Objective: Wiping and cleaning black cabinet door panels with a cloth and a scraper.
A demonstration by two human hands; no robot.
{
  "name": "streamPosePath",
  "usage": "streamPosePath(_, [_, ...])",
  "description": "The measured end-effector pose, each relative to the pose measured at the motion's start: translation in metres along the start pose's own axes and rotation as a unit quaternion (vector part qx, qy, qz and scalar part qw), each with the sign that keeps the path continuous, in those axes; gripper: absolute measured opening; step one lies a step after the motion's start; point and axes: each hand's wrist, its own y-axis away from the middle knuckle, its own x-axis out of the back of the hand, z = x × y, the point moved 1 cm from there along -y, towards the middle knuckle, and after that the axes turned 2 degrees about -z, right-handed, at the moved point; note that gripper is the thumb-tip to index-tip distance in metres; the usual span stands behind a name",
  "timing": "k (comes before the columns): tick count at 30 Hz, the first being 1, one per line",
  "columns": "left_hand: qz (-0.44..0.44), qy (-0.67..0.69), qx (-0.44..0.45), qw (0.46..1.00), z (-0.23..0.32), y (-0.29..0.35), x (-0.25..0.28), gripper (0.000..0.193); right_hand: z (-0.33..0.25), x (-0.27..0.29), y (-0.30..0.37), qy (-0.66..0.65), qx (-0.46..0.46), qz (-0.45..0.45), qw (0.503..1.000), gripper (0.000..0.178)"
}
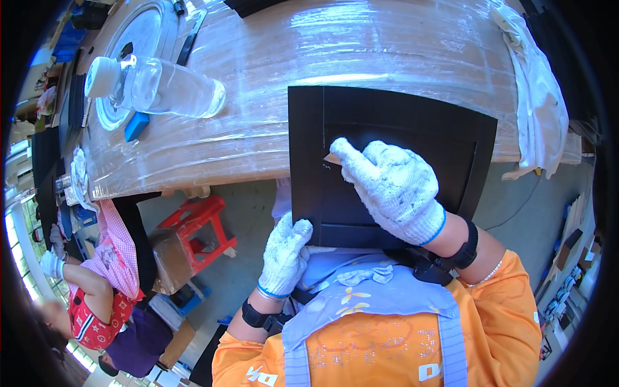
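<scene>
- Two gloved hands work one dark panel [387,129], a flat, framed board with a recessed middle, lying half on the bench [271,84] and half overhanging its near edge toward the person.
- Panel looks stiff and fairly light for its spread; it should not bend, but the smooth dark face would likely show scuffs and slip on the plastic wrap covering the bench.
- Best hold, I judge, is at the raised frame edges, where knit gloves can grip; the overhanging part needs support from below or it may tip.
- Left hand [284,255] sits at the panel's lower left corner, fingers curled around the edge, steadying it from beneath.
- Right hand [393,184] lies on top of the recessed field, wrist bent, fingers closed on a small pale piece [333,158] pressed against the surface; what that piece is I cannot tell.
- Both forearms come up from the lower edge, elbows tucked close to the body.
- Bottle [158,84] lies on its side well apart, far left on the bench.
</scene>
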Motion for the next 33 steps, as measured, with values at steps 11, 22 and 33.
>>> streamPosePath(11, [0.023,-0.031,-0.006,0.999,-0.002,-0.001,0.006,0.034,0.003,0.001,0.003,0.019,0.023,-0.04,0.999,0.034])
streamPosePath(22, [-0.003,-0.029,-0.008,1.0,0.0,0.002,0.006,0.038,0.006,-0.001,-0.012,-0.06,-0.058,0.058,0.995,0.047])
streamPosePath(33, [-0.003,-0.017,-0.007,1.0,-0.001,0.0,0.004,0.04,0.013,-0.004,-0.01,-0.047,-0.002,0.046,0.998,0.035])
